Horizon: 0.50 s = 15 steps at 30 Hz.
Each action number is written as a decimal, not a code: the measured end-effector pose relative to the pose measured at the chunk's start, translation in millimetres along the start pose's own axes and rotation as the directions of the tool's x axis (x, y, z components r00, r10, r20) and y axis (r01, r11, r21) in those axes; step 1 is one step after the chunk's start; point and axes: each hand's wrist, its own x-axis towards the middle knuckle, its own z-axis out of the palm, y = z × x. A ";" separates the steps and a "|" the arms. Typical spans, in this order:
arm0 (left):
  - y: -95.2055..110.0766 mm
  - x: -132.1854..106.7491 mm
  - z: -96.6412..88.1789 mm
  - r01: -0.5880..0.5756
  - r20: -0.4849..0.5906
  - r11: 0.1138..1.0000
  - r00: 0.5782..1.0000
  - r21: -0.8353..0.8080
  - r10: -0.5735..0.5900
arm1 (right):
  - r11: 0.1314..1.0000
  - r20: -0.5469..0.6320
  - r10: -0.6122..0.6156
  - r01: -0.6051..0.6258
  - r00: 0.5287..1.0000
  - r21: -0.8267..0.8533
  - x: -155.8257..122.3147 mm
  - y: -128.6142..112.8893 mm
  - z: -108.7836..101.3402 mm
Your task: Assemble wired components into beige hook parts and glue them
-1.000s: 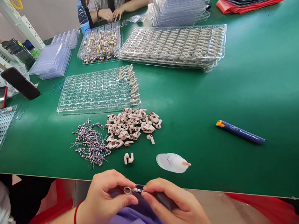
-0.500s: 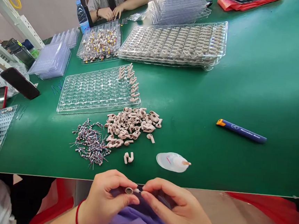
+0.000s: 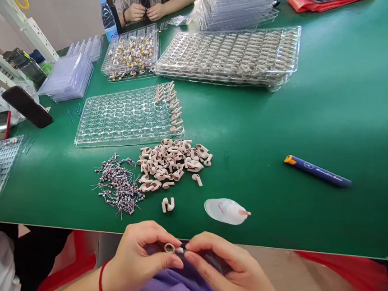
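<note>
My left hand (image 3: 143,259), with a red cord at its wrist, pinches a beige earbud shell (image 3: 169,248) whose round opening faces up. Close against it, my right hand (image 3: 219,267) pinches a tiny part at the shell's stem end; the fingertips mostly hide that part. Both hands are just off the table's front edge, above my lap. On the table beyond them lie two loose shells (image 3: 168,205), a pile of beige shells (image 3: 165,161), a heap of small wired components (image 3: 119,186) and a translucent squeeze bottle (image 3: 224,210) on its side.
A clear tray (image 3: 122,116) has shells along its right side. Behind it stand stacked filled trays (image 3: 229,53) and a tray of white-and-yellow parts (image 3: 132,52). A blue cylinder (image 3: 317,171) lies right. Across the table, a person's hands (image 3: 146,12) hold something small. A phone (image 3: 26,106) leans left.
My hands keep nearly the same pose, the shell shifting very slightly. The person opposite has raised both hands a little. The whole view has shifted slightly.
</note>
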 end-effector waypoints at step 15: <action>2.3 -4.9 -2.4 -0.224 -0.040 0.973 0.973 0.065 0.227 | 0.969 -0.111 -0.245 0.245 0.963 -0.013 -3.5 4.5 4.8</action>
